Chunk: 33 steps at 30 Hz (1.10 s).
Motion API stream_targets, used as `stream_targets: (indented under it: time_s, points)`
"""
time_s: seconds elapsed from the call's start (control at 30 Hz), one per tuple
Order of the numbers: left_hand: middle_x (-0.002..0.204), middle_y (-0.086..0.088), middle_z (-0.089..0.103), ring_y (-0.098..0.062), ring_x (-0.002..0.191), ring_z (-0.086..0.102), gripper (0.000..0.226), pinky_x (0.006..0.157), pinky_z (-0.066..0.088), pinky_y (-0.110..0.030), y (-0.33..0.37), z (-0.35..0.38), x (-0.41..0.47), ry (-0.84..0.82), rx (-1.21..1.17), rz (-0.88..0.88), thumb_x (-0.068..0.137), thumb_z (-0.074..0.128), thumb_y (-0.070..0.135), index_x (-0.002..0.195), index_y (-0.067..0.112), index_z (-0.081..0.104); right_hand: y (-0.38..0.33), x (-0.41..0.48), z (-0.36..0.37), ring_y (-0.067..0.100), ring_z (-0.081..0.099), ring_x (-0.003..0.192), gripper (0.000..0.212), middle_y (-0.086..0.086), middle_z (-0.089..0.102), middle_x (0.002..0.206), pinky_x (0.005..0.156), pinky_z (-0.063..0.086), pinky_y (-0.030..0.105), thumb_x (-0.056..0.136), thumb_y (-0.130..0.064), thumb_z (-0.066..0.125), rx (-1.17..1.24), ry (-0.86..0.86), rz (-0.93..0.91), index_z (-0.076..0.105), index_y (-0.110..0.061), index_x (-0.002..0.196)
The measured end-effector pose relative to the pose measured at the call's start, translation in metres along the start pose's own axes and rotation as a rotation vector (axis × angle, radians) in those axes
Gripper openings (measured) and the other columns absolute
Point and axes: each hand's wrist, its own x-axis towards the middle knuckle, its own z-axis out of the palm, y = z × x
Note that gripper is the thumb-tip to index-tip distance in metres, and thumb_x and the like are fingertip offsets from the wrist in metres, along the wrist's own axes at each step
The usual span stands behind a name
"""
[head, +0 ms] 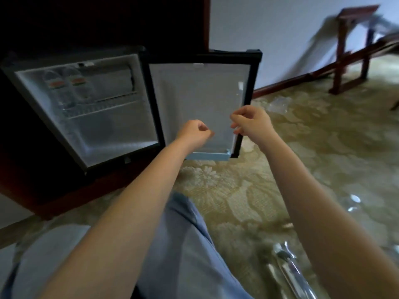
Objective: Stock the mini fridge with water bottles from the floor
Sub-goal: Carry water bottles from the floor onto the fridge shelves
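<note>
**Fridge is open, both hands empty, next bottle is way back by the right elbow**

Nearest the lens are the two bare forearms and the blue trouser knee (179,244) under them, so the person looks to be kneeling or sitting on the patterned carpet (323,160).

Biggest thing first: the mini fridge (86,104) sits low in a dark wooden cabinet, door (200,100) swung wide to the right. Two water bottles (64,87) already stand at the back left of the top shelf; everything below looks bare.

Left hand (194,134) and right hand (251,124) are both stretched out in front of the door's inner face. Left is loosely curled into a fist, right has its fingers bent and pinched together. Neither is gripping anything I can make out, though the right fingertips are close to the door's edge and I can't tell if they touch it.

Now the bit that matters: the closest bottle (289,270) lies on its side on the carpet at lower right, blurry, long axis running roughly toward and away from the fridge. It's behind the hands, near the right elbow, so I'd guess the right arm has to pull back and drop to get it. A crumpled clear wrapper (278,104) sits further off by the wall.
</note>
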Motion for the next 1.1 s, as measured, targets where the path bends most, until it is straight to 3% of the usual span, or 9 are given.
stream_targets:
  time_s: [0.07, 0.17, 0.33, 0.53, 0.67, 0.77, 0.87, 1.03, 1.1]
  points:
    - [0.100, -0.006, 0.061, -0.021, 0.094, 0.056, 0.021, 0.084, 0.046, -0.032, 0.007, 0.030, -0.001, -0.075, -0.002, 0.010, 0.089, 0.061, 0.025, 0.103, 0.010, 0.065, 0.026, -0.009, -0.022, 0.008, 0.059, 0.053, 0.003, 0.003, 0.065, 0.073, 0.046, 0.043, 0.013, 0.090, -0.016, 0.061, 0.018, 0.053, 0.052, 0.062, -0.014, 0.087]
    - [0.095, -0.006, 0.058, -0.020, 0.088, 0.054, 0.015, 0.078, 0.045, -0.032, 0.009, 0.068, -0.008, -0.191, -0.006, 0.000, 0.090, 0.058, 0.027, 0.095, 0.013, 0.061, 0.067, -0.022, -0.048, 0.010, 0.061, 0.056, 0.006, 0.004, 0.067, 0.075, 0.052, 0.044, 0.018, 0.090, -0.019, 0.061, 0.009, 0.100, 0.150, 0.061, -0.018, 0.084]
    - [0.093, -0.004, 0.058, -0.018, 0.085, 0.054, 0.023, 0.065, 0.042, -0.027, -0.003, 0.128, -0.025, -0.373, 0.012, -0.056, 0.089, 0.060, 0.027, 0.100, 0.007, 0.064, 0.145, -0.043, -0.064, 0.014, 0.063, 0.063, 0.009, 0.004, 0.068, 0.080, 0.057, 0.046, 0.024, 0.090, -0.023, 0.061, -0.044, 0.114, 0.317, 0.063, -0.015, 0.094]
    - [0.103, -0.006, 0.058, -0.022, 0.095, 0.054, 0.024, 0.081, 0.041, -0.029, -0.023, 0.182, -0.046, -0.644, 0.185, -0.118, 0.089, 0.061, 0.030, 0.102, 0.010, 0.062, 0.249, -0.083, -0.052, 0.023, 0.063, 0.087, 0.010, 0.005, 0.066, 0.093, 0.079, 0.051, 0.034, 0.086, -0.027, 0.063, -0.186, 0.034, 0.546, 0.064, -0.020, 0.093]
    - [0.097, -0.008, 0.054, -0.021, 0.088, 0.050, 0.015, 0.079, 0.040, -0.030, -0.037, 0.205, -0.057, -0.723, 0.288, -0.145, 0.091, 0.058, 0.028, 0.092, 0.014, 0.054, 0.310, -0.128, -0.046, 0.025, 0.061, 0.094, 0.023, 0.004, 0.061, 0.093, 0.072, 0.040, 0.025, 0.087, -0.022, 0.056, -0.329, -0.047, 0.743, 0.063, -0.012, 0.106]
    - [0.109, -0.009, 0.056, -0.023, 0.098, 0.052, 0.024, 0.086, 0.041, -0.032, -0.047, 0.220, -0.068, -0.760, 0.332, -0.171, 0.092, 0.057, 0.029, 0.104, 0.009, 0.059, 0.347, -0.164, -0.041, 0.029, 0.061, 0.094, 0.025, 0.012, 0.067, 0.102, 0.071, 0.039, 0.027, 0.087, -0.027, 0.055, -0.410, -0.095, 0.883, 0.063, -0.010, 0.103]
    - [0.119, -0.009, 0.056, -0.025, 0.110, 0.053, 0.035, 0.093, 0.042, -0.035, -0.052, 0.233, -0.078, -0.838, 0.403, -0.183, 0.093, 0.055, 0.031, 0.117, 0.006, 0.059, 0.374, -0.192, -0.036, 0.032, 0.061, 0.105, 0.041, 0.013, 0.066, 0.113, 0.077, 0.045, 0.030, 0.088, -0.040, 0.052, -0.454, -0.100, 0.978, 0.062, -0.012, 0.116]
    - [0.117, -0.009, 0.060, -0.026, 0.107, 0.055, 0.024, 0.093, 0.045, -0.038, -0.065, 0.249, -0.081, -0.851, 0.485, -0.163, 0.090, 0.057, 0.033, 0.101, 0.012, 0.058, 0.416, -0.219, -0.028, 0.033, 0.059, 0.108, 0.086, 0.011, 0.054, 0.127, 0.088, 0.053, 0.049, 0.074, -0.052, 0.068, -0.470, -0.207, 1.114, 0.027, -0.020, 0.143]
    - [0.113, -0.007, 0.059, -0.025, 0.107, 0.055, 0.025, 0.093, 0.046, -0.037, -0.069, 0.253, -0.083, -0.864, 0.506, -0.161, 0.091, 0.057, 0.034, 0.104, 0.012, 0.059, 0.419, -0.222, -0.029, 0.032, 0.058, 0.109, 0.085, 0.009, 0.054, 0.126, 0.090, 0.051, 0.050, 0.078, -0.046, 0.069, -0.574, -0.233, 1.076, 0.019, -0.029, 0.144]
